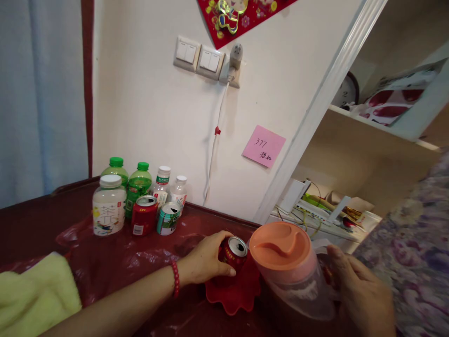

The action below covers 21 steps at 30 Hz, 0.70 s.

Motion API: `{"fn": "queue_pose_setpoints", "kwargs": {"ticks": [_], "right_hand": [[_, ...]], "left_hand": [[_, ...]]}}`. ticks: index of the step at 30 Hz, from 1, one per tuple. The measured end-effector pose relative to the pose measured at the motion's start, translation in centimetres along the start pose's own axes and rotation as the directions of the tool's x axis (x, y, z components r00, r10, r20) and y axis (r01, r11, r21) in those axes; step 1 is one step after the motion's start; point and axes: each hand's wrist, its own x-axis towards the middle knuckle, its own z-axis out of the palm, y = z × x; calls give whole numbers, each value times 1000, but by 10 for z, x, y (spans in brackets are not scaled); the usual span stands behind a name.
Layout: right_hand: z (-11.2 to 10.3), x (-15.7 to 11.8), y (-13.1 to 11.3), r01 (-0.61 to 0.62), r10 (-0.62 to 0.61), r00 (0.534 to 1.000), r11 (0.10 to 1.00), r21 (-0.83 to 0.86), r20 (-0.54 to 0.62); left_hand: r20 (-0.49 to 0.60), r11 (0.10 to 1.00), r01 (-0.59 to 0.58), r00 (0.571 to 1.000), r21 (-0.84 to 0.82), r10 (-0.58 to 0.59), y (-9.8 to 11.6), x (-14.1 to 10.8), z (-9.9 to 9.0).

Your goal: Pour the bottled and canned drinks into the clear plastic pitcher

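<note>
"What textures are you getting on your feed?"

"Through my camera, the bench wears a wrinkled, glossy dark-red plastic cover. On it I see a smooth metal red can with an opened silver top, a red dish with a scalloped rim, and a translucent pitcher under a round orange lid. The yellow cloth at lower left looks soft and fuzzy."

"And your arms?"

"My left one reaches in from the lower left, a red bead bracelet at the wrist. That left hand is curled around the can, thumb on the near side. My right hand, at lower right, is closed around the pitcher's handle, knuckles toward me."

"Where do the things sit relative to them?"

"The red can is in my left grip, lower centre, above the dish in my view; I can't tell whether they touch. The pitcher is just left of my right fingers, its lid close beside the can. Left of centre, well apart from both, stand five capped plastic bottles, a second red can and a green-and-white can."
</note>
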Motion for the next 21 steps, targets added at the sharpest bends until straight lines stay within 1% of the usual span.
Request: {"fn": "queue_pose_setpoints", "kwargs": {"ticks": [2,4,7,12,17,21], "right_hand": [[-1,-3,-8,-8,7,1000,992,-123,-9],[-1,-6,-14,-8,6,1000,985,-173,-13],[-2,-8,-15,-31,31,1000,984,-177,-7],[-2,-6,-6,-49,54,998,988,-145,30],[-3,-7,-10,-36,38,999,970,-242,5],[-5,-6,-12,-39,40,999,959,-281,1]], "left_hand": [[10,1000,10,1000,5,-10,1,0,1],[16,1000,24,1000,7,-25,2,-1,2],[23,999,38,999,-3,-38,2,-2,3],[25,999,33,999,1,-33,3,-3,3],[9,999,15,1000,38,-15,3,-3,4],[16,999,9,1000,49,-10,4,-3,4]]}}
